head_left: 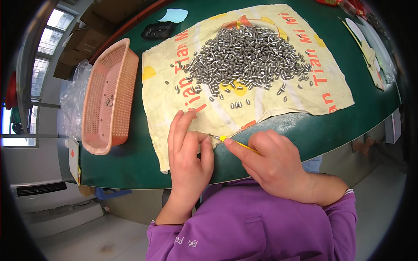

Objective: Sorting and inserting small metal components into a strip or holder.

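My left hand [187,152] is held over the near edge of the cloth, thumb and forefinger closed together and the other fingers raised. Anything in that pinch is too small to make out. In my right hand [276,163] is a slim yellow-handled tool [224,139] with a narrow metal tip. Its tip meets the left fingertips. Beyond both hands, a large pile of small silvery metal parts [248,56] lies on the cream printed cloth [163,113]. Several of these parts lie loose at the pile's near side, including a short row.
A pink plastic basket [126,98] with a few small parts inside stands at the left, beside clear plastic wrap [76,98]. A black tray [157,30] and pale blue paper [175,15] sit at the back of the green table [300,130]. Plastic bags [379,48] lie far right.
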`<state>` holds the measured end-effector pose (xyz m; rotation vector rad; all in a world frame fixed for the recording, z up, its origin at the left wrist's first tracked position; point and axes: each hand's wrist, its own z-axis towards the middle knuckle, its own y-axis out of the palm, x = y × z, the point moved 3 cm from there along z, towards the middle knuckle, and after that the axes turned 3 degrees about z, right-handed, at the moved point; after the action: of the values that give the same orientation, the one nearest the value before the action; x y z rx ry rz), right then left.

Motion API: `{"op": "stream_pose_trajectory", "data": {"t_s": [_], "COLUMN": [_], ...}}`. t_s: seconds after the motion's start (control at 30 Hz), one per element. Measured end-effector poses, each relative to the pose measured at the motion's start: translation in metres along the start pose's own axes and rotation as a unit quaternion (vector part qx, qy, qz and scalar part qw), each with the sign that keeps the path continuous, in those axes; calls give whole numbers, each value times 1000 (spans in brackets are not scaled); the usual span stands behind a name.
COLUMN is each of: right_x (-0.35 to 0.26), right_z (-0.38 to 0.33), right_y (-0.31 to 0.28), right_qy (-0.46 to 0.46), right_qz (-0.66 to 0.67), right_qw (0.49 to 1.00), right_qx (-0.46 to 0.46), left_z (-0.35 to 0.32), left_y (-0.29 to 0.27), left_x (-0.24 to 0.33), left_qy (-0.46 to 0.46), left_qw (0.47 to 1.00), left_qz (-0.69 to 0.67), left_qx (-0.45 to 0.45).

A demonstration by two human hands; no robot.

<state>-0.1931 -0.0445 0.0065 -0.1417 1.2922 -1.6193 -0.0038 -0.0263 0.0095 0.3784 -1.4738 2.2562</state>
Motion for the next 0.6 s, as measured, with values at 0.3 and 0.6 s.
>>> {"op": "stream_pose_trajectory", "data": {"t_s": [0.3,0.6], "right_x": [0,40], "right_z": [1,-12], "right_y": [1,-75], "right_qy": [25,107], "right_qz": [-27,-43], "right_qw": [999,969], "right_qx": [18,218], "left_z": [1,-1], "left_y": [0,-6], "left_x": [0,-4], "left_qy": [15,-15], "left_qw": [1000,998], "left_qz": [3,-31], "left_qx": [-3,48]}}
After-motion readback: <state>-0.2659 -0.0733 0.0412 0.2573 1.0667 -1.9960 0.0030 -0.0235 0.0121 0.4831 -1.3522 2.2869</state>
